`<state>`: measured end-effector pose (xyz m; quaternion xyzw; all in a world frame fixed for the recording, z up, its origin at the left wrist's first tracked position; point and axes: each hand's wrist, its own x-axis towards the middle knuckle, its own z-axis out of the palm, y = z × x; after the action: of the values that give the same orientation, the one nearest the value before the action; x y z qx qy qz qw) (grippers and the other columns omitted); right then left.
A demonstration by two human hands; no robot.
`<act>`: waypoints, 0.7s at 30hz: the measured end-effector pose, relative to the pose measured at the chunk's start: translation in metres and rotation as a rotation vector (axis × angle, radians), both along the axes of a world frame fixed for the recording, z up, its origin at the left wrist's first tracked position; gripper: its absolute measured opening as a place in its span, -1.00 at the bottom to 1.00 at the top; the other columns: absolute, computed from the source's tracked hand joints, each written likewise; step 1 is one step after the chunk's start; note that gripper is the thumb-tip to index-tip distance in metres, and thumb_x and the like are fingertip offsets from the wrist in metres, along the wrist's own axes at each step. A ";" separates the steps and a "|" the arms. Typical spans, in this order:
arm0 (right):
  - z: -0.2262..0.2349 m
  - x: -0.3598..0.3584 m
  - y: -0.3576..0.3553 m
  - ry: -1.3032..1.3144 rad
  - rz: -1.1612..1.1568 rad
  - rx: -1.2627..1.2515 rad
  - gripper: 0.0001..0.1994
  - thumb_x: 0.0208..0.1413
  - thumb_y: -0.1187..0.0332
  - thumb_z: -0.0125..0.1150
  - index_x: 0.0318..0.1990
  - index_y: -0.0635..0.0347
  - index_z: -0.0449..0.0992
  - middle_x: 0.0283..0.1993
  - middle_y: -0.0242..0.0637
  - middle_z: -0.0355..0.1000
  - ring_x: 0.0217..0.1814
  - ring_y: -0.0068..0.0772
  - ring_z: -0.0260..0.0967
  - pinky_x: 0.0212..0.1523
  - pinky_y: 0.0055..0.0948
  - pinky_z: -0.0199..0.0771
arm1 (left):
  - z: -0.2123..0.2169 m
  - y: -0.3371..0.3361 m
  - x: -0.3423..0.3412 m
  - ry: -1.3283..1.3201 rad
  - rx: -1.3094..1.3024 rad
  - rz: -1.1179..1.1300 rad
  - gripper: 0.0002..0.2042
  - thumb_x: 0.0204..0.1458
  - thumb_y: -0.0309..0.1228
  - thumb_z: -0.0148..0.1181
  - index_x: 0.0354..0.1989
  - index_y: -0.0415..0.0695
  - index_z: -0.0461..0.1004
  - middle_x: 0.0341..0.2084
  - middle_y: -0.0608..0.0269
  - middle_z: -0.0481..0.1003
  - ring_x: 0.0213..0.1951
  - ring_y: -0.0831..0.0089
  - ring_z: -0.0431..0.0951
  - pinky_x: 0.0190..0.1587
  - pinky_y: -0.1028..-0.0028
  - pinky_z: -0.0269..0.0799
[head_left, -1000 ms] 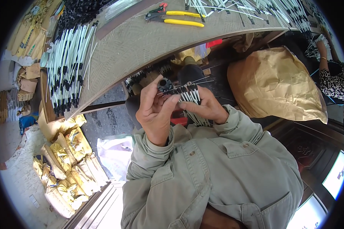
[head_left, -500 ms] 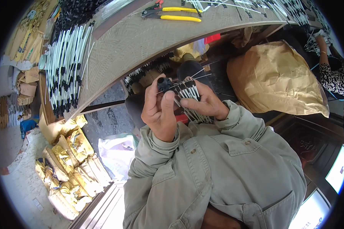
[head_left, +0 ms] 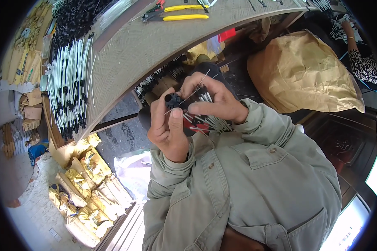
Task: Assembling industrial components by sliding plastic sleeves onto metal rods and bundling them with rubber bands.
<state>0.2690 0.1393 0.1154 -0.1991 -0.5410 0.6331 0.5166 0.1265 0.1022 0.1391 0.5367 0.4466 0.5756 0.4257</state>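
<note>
My left hand [head_left: 168,133] is closed around a black round plastic hub [head_left: 172,99] with a hole in its end, gripped between thumb and fingers. Close against it, my right hand [head_left: 224,100] has its fingers bent beside the hub. A bunch of thin white rods with black ends, resembling umbrella ribs [head_left: 217,123], fans out under the right palm toward my shirt. Thin dark wires stick up past the right fingertips. The right fingers partly hide where rods and hub meet.
Ahead is a worktable [head_left: 130,54] with yellow-handled pliers [head_left: 184,17] and a pile of white rods [head_left: 67,88]. A big brown paper sack [head_left: 301,71] stands right; a co-worker's arm [head_left: 352,39] shows beyond. A box of wrapped bundles [head_left: 88,188] sits at lower left.
My right fingers have moved up and left, closer to the hub, and the forefinger now arches beside it. The rods under that hand have spread. The whole view has shifted slightly.
</note>
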 end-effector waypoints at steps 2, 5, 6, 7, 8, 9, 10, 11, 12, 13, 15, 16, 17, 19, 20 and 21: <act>-0.002 -0.001 0.001 -0.010 0.013 0.024 -0.76 -0.03 0.41 0.18 -0.22 0.21 0.30 -0.23 -0.30 0.23 -0.13 -0.48 0.20 -0.08 -0.47 0.17 | 0.003 -0.001 0.000 0.046 0.008 0.010 -0.69 0.11 -0.43 -0.02 -0.05 -0.41 0.33 -0.16 0.12 0.35 -0.15 0.46 0.39 -0.08 0.54 0.28; -0.003 -0.005 0.000 -0.001 0.029 0.034 -0.78 -0.02 0.41 0.18 -0.23 0.21 0.30 -0.24 -0.30 0.23 -0.13 -0.48 0.20 -0.08 -0.48 0.16 | 0.006 -0.003 0.000 0.104 0.035 0.047 -0.69 0.11 -0.43 -0.02 -0.05 -0.40 0.33 -0.15 0.10 0.35 -0.14 0.44 0.39 -0.08 0.53 0.29; -0.003 -0.006 -0.001 0.015 0.024 0.019 -0.79 -0.02 0.42 0.18 -0.25 0.21 0.30 -0.25 -0.30 0.24 -0.13 -0.49 0.20 -0.09 -0.48 0.16 | 0.006 -0.003 0.000 0.112 0.053 0.065 -0.69 0.10 -0.42 -0.02 -0.05 -0.41 0.34 -0.15 0.08 0.35 -0.14 0.43 0.39 -0.09 0.53 0.29; -0.001 -0.006 -0.004 0.016 0.023 0.017 -0.79 -0.02 0.42 0.18 -0.25 0.21 0.30 -0.25 -0.30 0.24 -0.13 -0.49 0.20 -0.09 -0.48 0.16 | 0.004 -0.003 -0.001 0.113 0.051 0.063 -0.69 0.10 -0.42 -0.02 -0.05 -0.41 0.34 -0.15 0.08 0.35 -0.14 0.43 0.39 -0.09 0.53 0.29; 0.003 -0.005 -0.006 0.032 0.002 -0.037 -0.79 -0.03 0.42 0.18 -0.25 0.22 0.31 -0.26 -0.30 0.24 -0.14 -0.49 0.19 -0.09 -0.49 0.16 | 0.001 -0.004 -0.003 0.085 0.034 0.043 -0.67 0.11 -0.40 -0.02 -0.05 -0.41 0.33 -0.15 0.07 0.35 -0.14 0.43 0.39 -0.08 0.52 0.29; 0.006 -0.004 -0.008 0.049 -0.018 -0.090 -0.78 -0.04 0.43 0.19 -0.26 0.22 0.31 -0.27 -0.31 0.24 -0.15 -0.49 0.19 -0.10 -0.50 0.15 | -0.001 -0.004 -0.004 0.056 0.016 0.023 -0.66 0.11 -0.38 -0.03 -0.04 -0.42 0.32 -0.14 0.05 0.35 -0.14 0.42 0.39 -0.08 0.52 0.29; 0.004 -0.004 -0.009 0.051 -0.020 -0.091 -0.78 -0.04 0.43 0.19 -0.26 0.22 0.31 -0.27 -0.31 0.24 -0.15 -0.49 0.19 -0.10 -0.50 0.15 | -0.002 -0.005 -0.006 0.058 0.015 0.022 -0.66 0.11 -0.38 -0.03 -0.04 -0.42 0.32 -0.14 0.05 0.35 -0.14 0.42 0.39 -0.08 0.52 0.29; 0.002 -0.004 -0.010 -0.023 -0.082 -0.047 -0.79 -0.05 0.43 0.20 -0.28 0.24 0.32 -0.32 -0.32 0.25 -0.22 -0.50 0.20 -0.16 -0.51 0.17 | -0.003 -0.005 -0.007 0.024 0.000 -0.007 -0.63 0.11 -0.37 -0.05 -0.02 -0.44 0.29 -0.15 0.02 0.37 -0.14 0.42 0.40 -0.06 0.49 0.29; 0.001 -0.003 -0.011 -0.097 -0.145 -0.004 -0.79 -0.07 0.44 0.21 -0.30 0.25 0.33 -0.36 -0.32 0.27 -0.29 -0.52 0.21 -0.22 -0.53 0.20 | -0.003 -0.006 -0.009 -0.012 -0.015 -0.036 -0.61 0.12 -0.37 -0.08 0.01 -0.46 0.25 -0.16 -0.02 0.39 -0.14 0.41 0.40 -0.03 0.47 0.28; 0.000 0.000 -0.013 -0.096 -0.148 -0.006 -0.79 -0.07 0.44 0.21 -0.30 0.25 0.33 -0.36 -0.32 0.27 -0.29 -0.52 0.21 -0.22 -0.53 0.20 | -0.002 -0.006 -0.010 -0.010 -0.018 -0.039 -0.61 0.12 -0.37 -0.08 0.01 -0.46 0.25 -0.16 -0.02 0.39 -0.14 0.41 0.40 -0.03 0.47 0.28; -0.002 0.005 -0.017 -0.321 -0.095 0.030 -0.82 -0.07 0.44 0.22 -0.35 0.28 0.34 -0.46 -0.34 0.28 -0.44 -0.55 0.20 -0.39 -0.54 0.21 | 0.000 -0.007 -0.012 -0.098 -0.097 -0.088 -0.60 0.12 -0.36 -0.07 0.02 -0.45 0.24 -0.14 -0.03 0.40 -0.13 0.38 0.41 -0.02 0.45 0.29; -0.002 0.004 -0.017 -0.319 -0.097 0.028 -0.82 -0.07 0.44 0.22 -0.35 0.28 0.34 -0.46 -0.34 0.28 -0.44 -0.55 0.20 -0.39 -0.54 0.21 | 0.000 -0.007 -0.012 -0.095 -0.098 -0.090 -0.60 0.12 -0.36 -0.07 0.02 -0.45 0.24 -0.14 -0.03 0.40 -0.13 0.38 0.41 -0.02 0.45 0.29; -0.001 0.003 -0.017 -0.320 -0.158 0.112 -0.83 -0.07 0.45 0.22 -0.37 0.29 0.35 -0.51 -0.35 0.28 -0.48 -0.56 0.19 -0.45 -0.54 0.19 | 0.000 -0.008 -0.013 -0.134 -0.107 -0.092 -0.60 0.12 -0.35 -0.05 0.02 -0.45 0.24 -0.15 -0.02 0.40 -0.13 0.38 0.42 -0.02 0.45 0.30; 0.000 0.002 -0.017 -0.324 -0.230 0.190 -0.84 -0.07 0.45 0.23 -0.40 0.29 0.35 -0.55 -0.36 0.28 -0.53 -0.57 0.19 -0.51 -0.54 0.17 | -0.001 -0.007 -0.014 -0.172 -0.119 -0.106 -0.59 0.11 -0.35 -0.04 0.02 -0.45 0.24 -0.16 -0.01 0.40 -0.13 0.38 0.42 -0.03 0.45 0.31; 0.003 0.003 -0.015 -0.312 -0.192 0.150 -0.84 -0.07 0.46 0.23 -0.40 0.29 0.36 -0.55 -0.36 0.28 -0.52 -0.58 0.19 -0.50 -0.54 0.17 | -0.002 -0.006 -0.015 -0.178 -0.105 -0.117 -0.59 0.08 -0.32 -0.02 -0.03 -0.46 0.28 -0.18 0.01 0.39 -0.16 0.40 0.40 -0.06 0.46 0.28; 0.004 0.003 -0.015 -0.298 -0.148 0.110 -0.84 -0.07 0.46 0.23 -0.39 0.29 0.36 -0.55 -0.36 0.27 -0.50 -0.59 0.20 -0.49 -0.55 0.17 | -0.004 -0.007 -0.017 -0.182 -0.090 -0.123 -0.58 0.05 -0.30 0.00 -0.08 -0.47 0.31 -0.21 0.04 0.38 -0.18 0.41 0.38 -0.08 0.48 0.26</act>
<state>0.2723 0.1245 0.1197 -0.3016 -0.6293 0.5262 0.4859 0.1095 0.0956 0.1355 0.4888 0.3977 0.5741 0.5228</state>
